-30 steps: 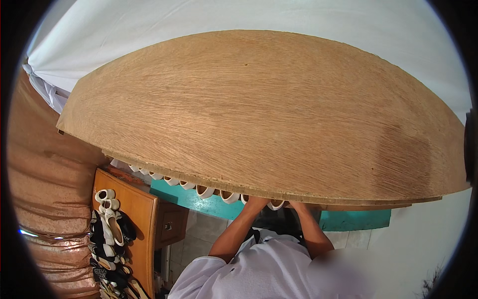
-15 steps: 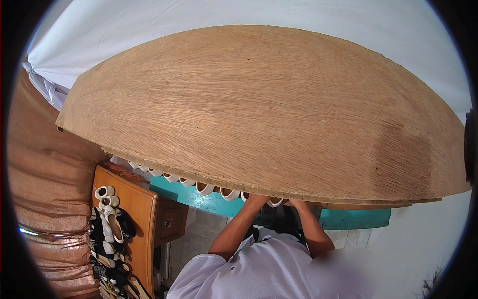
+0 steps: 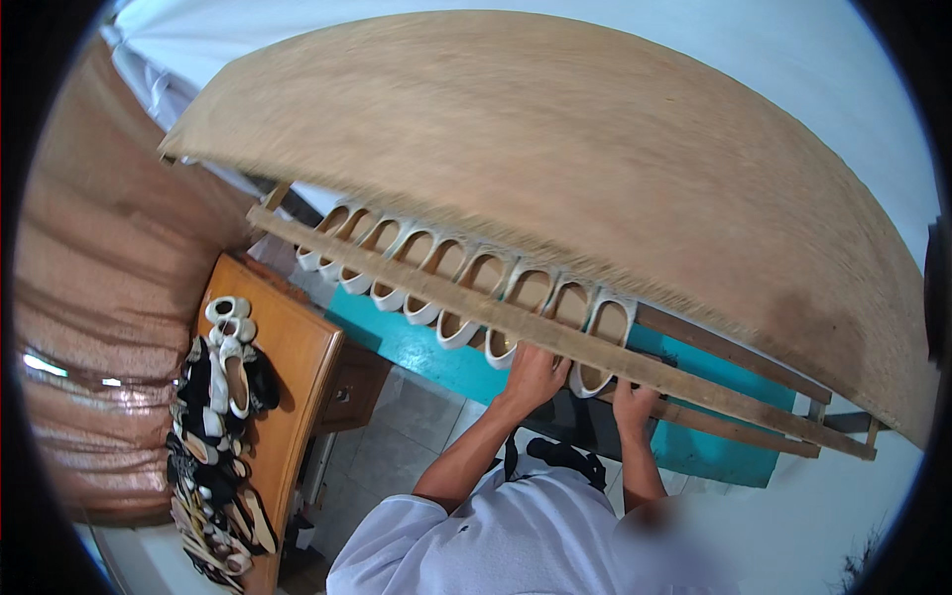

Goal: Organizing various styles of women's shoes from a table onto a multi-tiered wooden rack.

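Shoes [image 3: 455, 334], white, sit in a row beneath a rail [image 3: 496, 312], the rightmost between left hand [image 3: 538, 375] and right hand [image 3: 634, 403]. Fingers are partly hidden; I cannot tell what they pinch. Below is a teal table [image 3: 397, 342]; beyond, a broad board [image 3: 516, 129].

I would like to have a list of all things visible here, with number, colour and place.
board: one, light brown, across the top
rack: one, brown wood, along the board's lower edge
row of shoes: about nine, white, on the rack
teal surface: one, beneath the rack
table: one, orange-brown, left
pile of shoes: uncountable, mostly white and black, on the table
drawer: one, brown, beside the table
draped cloth: one, brown, far left
white cloth: count unclear, behind the board
floor tiles: several, grey, below
shirt: one, white, bottom
left hand, right hand: two, bare, at the rack's front slat
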The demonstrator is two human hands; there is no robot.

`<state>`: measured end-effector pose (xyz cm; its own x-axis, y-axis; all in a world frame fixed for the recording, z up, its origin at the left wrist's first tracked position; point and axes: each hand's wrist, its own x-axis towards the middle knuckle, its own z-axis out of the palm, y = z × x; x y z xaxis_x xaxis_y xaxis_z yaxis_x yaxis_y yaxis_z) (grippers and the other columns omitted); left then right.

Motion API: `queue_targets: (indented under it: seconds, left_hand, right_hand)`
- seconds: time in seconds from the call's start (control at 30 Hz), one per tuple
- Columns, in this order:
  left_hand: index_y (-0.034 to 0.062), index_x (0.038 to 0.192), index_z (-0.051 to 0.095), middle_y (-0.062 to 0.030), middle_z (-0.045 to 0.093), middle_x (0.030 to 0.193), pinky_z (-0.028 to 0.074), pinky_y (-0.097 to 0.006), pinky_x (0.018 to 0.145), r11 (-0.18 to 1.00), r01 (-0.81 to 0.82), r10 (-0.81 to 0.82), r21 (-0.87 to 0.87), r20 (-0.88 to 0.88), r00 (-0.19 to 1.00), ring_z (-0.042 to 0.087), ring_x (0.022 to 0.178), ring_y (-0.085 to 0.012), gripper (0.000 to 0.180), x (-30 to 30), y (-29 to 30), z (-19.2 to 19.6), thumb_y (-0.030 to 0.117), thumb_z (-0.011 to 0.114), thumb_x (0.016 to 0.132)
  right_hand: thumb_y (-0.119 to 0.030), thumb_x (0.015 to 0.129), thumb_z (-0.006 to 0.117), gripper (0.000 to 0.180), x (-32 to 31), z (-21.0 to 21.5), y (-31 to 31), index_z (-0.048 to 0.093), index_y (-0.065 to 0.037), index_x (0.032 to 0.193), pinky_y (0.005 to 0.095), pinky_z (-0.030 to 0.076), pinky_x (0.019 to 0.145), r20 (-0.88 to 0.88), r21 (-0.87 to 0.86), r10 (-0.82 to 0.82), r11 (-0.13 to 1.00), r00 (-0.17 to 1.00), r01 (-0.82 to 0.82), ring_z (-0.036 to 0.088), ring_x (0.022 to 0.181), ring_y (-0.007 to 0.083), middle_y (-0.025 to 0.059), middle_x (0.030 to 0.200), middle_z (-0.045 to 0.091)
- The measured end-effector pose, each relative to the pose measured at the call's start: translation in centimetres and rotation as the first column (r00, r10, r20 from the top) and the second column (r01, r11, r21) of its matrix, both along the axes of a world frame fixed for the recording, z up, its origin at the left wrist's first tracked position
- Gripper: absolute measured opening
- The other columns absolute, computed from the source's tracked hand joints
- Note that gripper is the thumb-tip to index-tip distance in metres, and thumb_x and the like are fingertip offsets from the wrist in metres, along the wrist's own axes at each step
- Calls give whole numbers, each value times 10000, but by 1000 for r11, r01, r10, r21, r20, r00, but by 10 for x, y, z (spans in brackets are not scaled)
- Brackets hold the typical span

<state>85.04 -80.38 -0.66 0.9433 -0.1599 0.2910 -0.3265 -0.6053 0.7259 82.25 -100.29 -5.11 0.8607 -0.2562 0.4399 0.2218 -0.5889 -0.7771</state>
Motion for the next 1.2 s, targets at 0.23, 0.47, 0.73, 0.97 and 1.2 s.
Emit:
queue_targets:
  seconds: [0.23,0.47,0.73,0.97,1.2]
  left_hand:
    - [25,1020,663,-162,625,1169,462,-420,944,954,-234,243,-189,26,970,584,1113,-347,200,-79,91,27,16,605,829]
    - [14,997,671,-153,666,1112,485,-401,917,778,-586,611,-226,58,789,630,1061,-328,175,-225,212,46,20,605,835]
    - [23,973,684,-121,697,1024,499,-340,860,216,-928,970,-305,-39,239,658,975,-259,139,-430,286,49,38,597,866]
    - [5,1012,693,-102,703,1004,510,-310,843,-182,-935,982,-304,-105,-157,672,923,-191,163,-556,275,43,40,593,888]
    - [-2,1028,682,-96,707,998,504,-301,853,-466,-825,881,-319,-248,-402,671,925,-179,167,-620,269,24,41,585,899]
  right_hand:
    - [58,822,592,103,-42,43,81,647,-2,885,238,402,520,-26,93,363,928,931,-360,547,618,128,76,811,608]
    - [48,849,579,111,-91,61,193,659,3,912,254,447,552,-29,178,761,642,648,-746,592,632,137,86,785,640]
    - [17,876,578,111,-155,58,324,662,19,949,263,505,607,-88,344,959,283,269,-895,654,693,157,105,854,670]
    - [22,873,579,110,-220,59,427,670,26,933,262,508,632,-116,364,982,-97,-149,-926,654,689,152,96,831,664]
    - [28,874,573,113,-281,64,525,673,31,927,263,511,637,-137,332,910,-331,-392,-884,656,702,149,92,824,663]
